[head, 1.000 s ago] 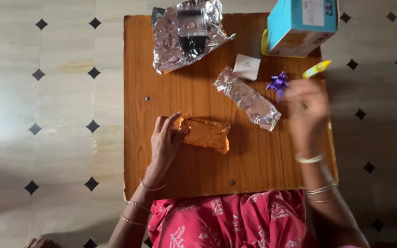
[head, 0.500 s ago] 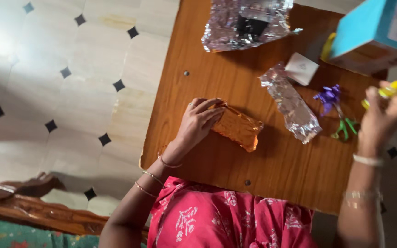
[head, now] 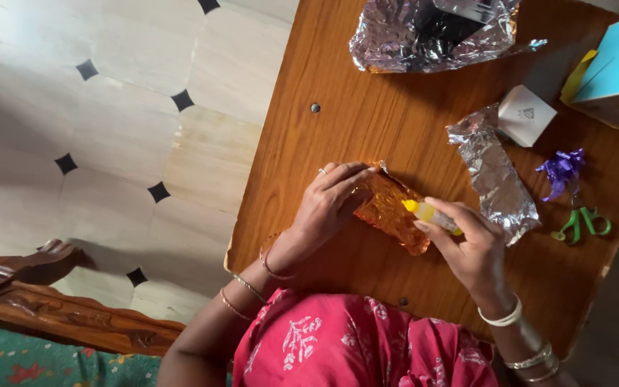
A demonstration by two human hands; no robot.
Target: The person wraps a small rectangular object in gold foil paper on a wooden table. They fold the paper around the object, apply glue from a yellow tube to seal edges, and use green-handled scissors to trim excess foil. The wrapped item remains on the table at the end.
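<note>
The right hand (head: 471, 247), which a second ago was out by the purple bow (head: 561, 170), now grips the small yellow glue bottle (head: 428, 214). It holds the bottle's tip over the orange foil packet (head: 390, 210), just beside the left hand (head: 327, 204).

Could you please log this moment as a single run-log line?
left hand: pressing gold-wrapped packet on wooden table | right hand: holding yellow glue tube, tip over packet | nearby: silver-wrapped packet, green scissors

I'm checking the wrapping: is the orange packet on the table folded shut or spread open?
Folded shut: the orange packet lies as a closed bundle, the left hand pressing one end.
</note>
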